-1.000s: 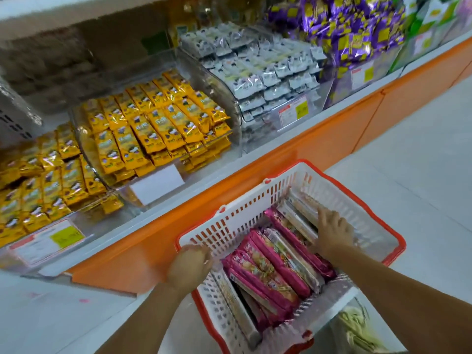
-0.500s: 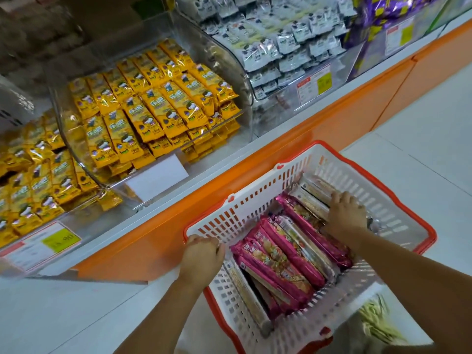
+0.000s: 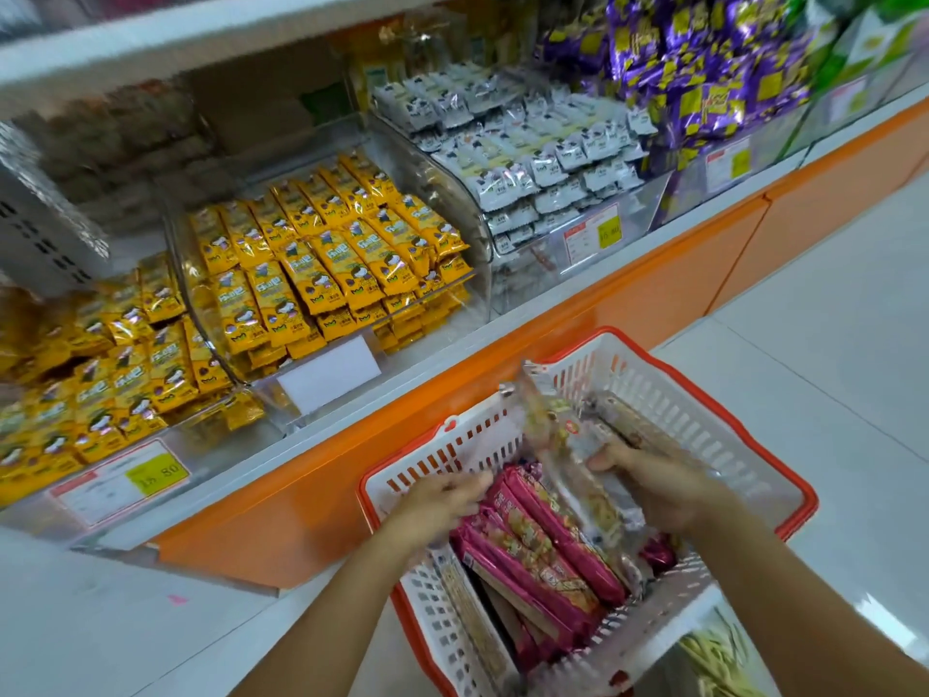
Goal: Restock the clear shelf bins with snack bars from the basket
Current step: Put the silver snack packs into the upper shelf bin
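The basket [image 3: 442, 457], white with a red rim, sits low in front of the orange shelf base [image 3: 628, 304], and both hands are inside it.

The right hand [image 3: 658, 490] grasps a silver bar [image 3: 558, 445] near its middle, with the thumb across the wrapper's front and the fingers curled behind. The bar is lifted clear of the others and tilted. Its far end rises above the basket's far wall towards the shelf, and its near end hangs over the pink bars [image 3: 538, 550]. Blur hides whether the hand holds one bar or several.

The left hand [image 3: 437, 500] is released, with fingers stretched out towards the far ends of the pink bars. Blur hides whether they touch. It lies just left of the raised bar and apart from it.

The pink bars lie side by side, filling the middle of the basket between the two hands. More silver bars [image 3: 638, 425] lie along the right wall beyond the right hand, and pale ones stand along the left wall under the left forearm.

Above the basket, the clear bins [image 3: 481, 264] stand in a row on the shelf. Two of them hold yellow packs [image 3: 321, 264], and the next to the right holds grey-white packs [image 3: 533, 158]. Purple packs [image 3: 704, 88] are further right. Price tags [image 3: 156, 475] are fixed to the bin fronts.
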`<state>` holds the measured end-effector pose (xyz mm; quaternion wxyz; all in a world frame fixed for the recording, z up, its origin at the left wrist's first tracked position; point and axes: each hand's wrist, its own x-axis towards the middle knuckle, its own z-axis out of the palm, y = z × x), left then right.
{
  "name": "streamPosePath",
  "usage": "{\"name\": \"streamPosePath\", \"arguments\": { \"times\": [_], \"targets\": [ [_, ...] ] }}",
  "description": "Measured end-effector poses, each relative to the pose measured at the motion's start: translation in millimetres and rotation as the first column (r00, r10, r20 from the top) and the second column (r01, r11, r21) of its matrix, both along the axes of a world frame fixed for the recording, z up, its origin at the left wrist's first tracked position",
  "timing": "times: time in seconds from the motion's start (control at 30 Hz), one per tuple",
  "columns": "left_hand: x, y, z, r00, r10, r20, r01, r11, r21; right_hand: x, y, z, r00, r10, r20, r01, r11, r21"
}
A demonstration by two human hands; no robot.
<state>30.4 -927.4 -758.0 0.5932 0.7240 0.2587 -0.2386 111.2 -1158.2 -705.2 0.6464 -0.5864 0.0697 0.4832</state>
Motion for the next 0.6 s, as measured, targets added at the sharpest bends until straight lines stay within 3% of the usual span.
{"name": "streamPosePath", "arguments": {
  "times": [0.1, 0.17, 0.3, 0.37, 0.47, 0.6],
  "targets": [
    [2, -8, 9, 0.998, 0.07, -0.006, -0.069, 0.971, -0.229, -20, 23, 5, 0.973, 0.225, -0.043, -0.206, 0.941, 0.269],
    [0, -2, 10, 0.982, 0.185, 0.031, -0.169, 0.944, -0.285, -24, 37, -8, 0.94, 0.333, -0.065, -0.296, 0.899, 0.324],
    [0, 6, 2, 0.97, 0.228, 0.081, -0.187, 0.92, -0.345, -24, 57, -11, 0.937, 0.345, -0.051, -0.324, 0.916, 0.234],
    [4, -4, 10, 0.963, 0.233, 0.135, -0.169, 0.912, -0.373, -24, 62, -6, 0.934, 0.357, 0.018, -0.357, 0.927, 0.113],
    [8, -19, 18, 0.965, 0.239, 0.104, -0.171, 0.881, -0.441, -22, 61, -1, 0.927, 0.375, 0.003, -0.375, 0.927, -0.023],
    [11, -24, 13, 0.967, 0.216, 0.133, -0.164, 0.933, -0.321, -14, 47, -2, 0.941, 0.334, -0.058, -0.331, 0.942, 0.05]
  ]
}}
